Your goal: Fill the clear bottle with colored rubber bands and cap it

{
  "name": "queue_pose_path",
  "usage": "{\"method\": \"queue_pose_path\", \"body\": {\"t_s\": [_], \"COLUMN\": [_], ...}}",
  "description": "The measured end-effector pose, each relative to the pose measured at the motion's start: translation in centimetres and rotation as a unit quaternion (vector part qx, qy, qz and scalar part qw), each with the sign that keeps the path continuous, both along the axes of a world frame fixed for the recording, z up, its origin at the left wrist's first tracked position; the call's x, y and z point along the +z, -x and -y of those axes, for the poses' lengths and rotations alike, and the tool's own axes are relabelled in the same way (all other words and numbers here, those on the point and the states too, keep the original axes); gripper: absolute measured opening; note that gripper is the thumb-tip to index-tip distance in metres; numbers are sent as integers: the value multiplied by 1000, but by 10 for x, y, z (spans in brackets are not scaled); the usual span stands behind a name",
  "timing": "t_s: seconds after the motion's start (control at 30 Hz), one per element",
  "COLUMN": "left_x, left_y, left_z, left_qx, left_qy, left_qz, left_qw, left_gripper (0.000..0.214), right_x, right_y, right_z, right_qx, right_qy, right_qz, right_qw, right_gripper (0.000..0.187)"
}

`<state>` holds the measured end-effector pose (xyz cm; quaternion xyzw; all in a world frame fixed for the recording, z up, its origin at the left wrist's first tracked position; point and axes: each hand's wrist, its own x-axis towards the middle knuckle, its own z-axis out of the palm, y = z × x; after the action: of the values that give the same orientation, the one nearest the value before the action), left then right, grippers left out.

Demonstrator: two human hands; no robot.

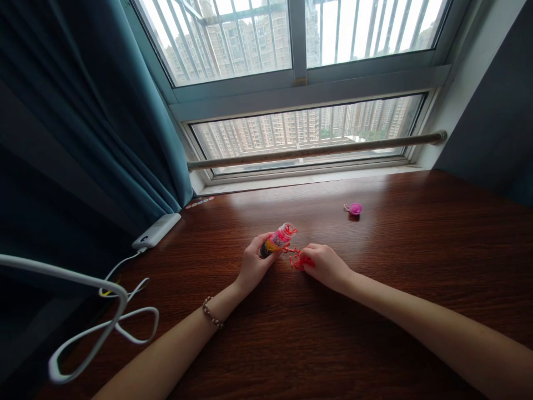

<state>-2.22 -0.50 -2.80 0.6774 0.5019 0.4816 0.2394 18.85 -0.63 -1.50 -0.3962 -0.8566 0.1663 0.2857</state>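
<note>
A small clear bottle (278, 240) with a colourful label lies tilted in my left hand (254, 261), whose fingers wrap round its lower end. The bottle's open mouth points up and to the right, with red bits inside. Several small red pieces (293, 254) lie scattered on the brown wooden table (375, 311) just under the mouth. My right hand (327, 265) rests on the table beside them, fingers curled over a bunch of red pieces. A beaded bracelet (211, 313) sits on my left wrist.
A pink cap (355, 209) lies further back on the right. A white power bank (156, 230) with a white cable (120, 311) rests at the table's left edge by a teal curtain (83, 111). A barred window (300, 83) runs along the far side.
</note>
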Motion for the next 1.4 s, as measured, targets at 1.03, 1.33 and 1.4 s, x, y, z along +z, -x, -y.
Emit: {"method": "queue_pose_path", "body": {"t_s": [1.03,1.33,1.4], "left_x": [7,8,9], "left_y": [-3,-4,-4], "left_z": [6,10,10], "left_qx": [-21,-6,-4], "left_qy": [-167,-192,-186], "left_qz": [-232,-249,-242], "left_qw": [958,949,952], "left_gripper": [38,35,35], "right_x": [24,21,22], "right_y": [-7,-5,-6], "right_z": [-7,-4,-4], "right_qx": [-62,-27,-15], "right_qy": [-11,-70,-76], "right_qz": [-290,-243,-232], "right_qw": [955,967,970], "right_gripper": [5,14,15]}}
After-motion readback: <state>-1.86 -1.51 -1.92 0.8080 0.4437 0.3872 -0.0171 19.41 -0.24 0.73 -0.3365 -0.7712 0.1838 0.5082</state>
